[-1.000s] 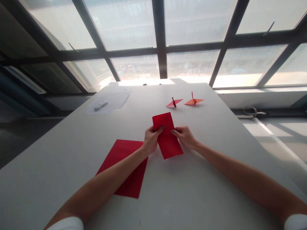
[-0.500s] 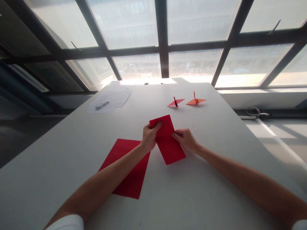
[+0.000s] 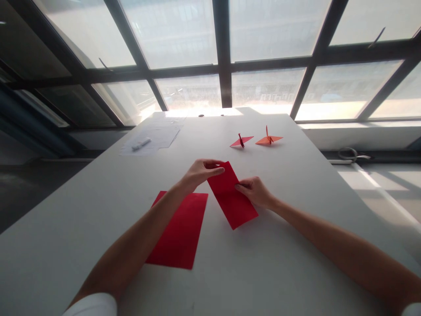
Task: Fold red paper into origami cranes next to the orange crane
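Observation:
A narrow red sheet of paper [image 3: 232, 204] is held up over the table, tilted with its lower end toward the right. My left hand [image 3: 204, 171] pinches its upper left corner, thumb on the near face and fingers behind. On the paper's right edge, about midway, my right hand [image 3: 255, 191] has a pinch grip with the thumb in front. A larger red sheet [image 3: 180, 232] lies flat on the table to the left, partly covered by my left forearm.
Two folded paper cranes, one red [image 3: 241, 141] and one orange [image 3: 269, 139], stand beyond my hands. White papers [image 3: 167, 135] with a white tube-like object [image 3: 141, 144] lie at the back left of the white table [image 3: 283, 272]. Large windows rise behind.
My left hand has shifted from the paper's left edge up to its top corner, and its forearm has swung up. The paper has tilted slightly more. My right hand keeps its grip.

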A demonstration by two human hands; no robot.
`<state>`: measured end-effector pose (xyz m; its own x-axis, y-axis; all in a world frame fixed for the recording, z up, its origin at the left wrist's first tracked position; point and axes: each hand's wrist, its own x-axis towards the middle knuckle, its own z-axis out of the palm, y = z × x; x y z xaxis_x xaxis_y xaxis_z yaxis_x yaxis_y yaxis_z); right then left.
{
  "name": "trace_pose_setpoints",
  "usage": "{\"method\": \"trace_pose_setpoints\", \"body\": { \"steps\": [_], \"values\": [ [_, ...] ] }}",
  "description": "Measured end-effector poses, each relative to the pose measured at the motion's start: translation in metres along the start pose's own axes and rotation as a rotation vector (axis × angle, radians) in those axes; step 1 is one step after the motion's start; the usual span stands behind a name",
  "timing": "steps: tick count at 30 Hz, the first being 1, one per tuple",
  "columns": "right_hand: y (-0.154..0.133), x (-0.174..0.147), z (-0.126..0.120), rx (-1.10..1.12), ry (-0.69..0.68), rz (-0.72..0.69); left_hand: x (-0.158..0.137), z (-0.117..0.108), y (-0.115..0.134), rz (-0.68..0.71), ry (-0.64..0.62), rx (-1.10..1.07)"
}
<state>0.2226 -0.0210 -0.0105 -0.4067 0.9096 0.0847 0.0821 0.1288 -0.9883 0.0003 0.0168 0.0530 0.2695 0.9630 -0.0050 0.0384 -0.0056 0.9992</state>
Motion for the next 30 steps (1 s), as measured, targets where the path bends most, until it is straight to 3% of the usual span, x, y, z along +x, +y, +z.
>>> {"method": "trace_pose_setpoints", "body": {
  "steps": [4,18,30],
  "values": [
    [-0.003,-0.002,0.002,-0.082,-0.062,0.016,0.003,-0.013,0.008,-0.008,-0.067,0.039],
    [0.002,0.000,0.000,-0.036,-0.073,0.001,-0.003,0.000,0.013,0.137,-0.032,0.151],
    [-0.002,-0.002,0.000,0.008,-0.087,0.006,-0.005,0.001,0.015,0.098,-0.016,0.178]
  ]
}}
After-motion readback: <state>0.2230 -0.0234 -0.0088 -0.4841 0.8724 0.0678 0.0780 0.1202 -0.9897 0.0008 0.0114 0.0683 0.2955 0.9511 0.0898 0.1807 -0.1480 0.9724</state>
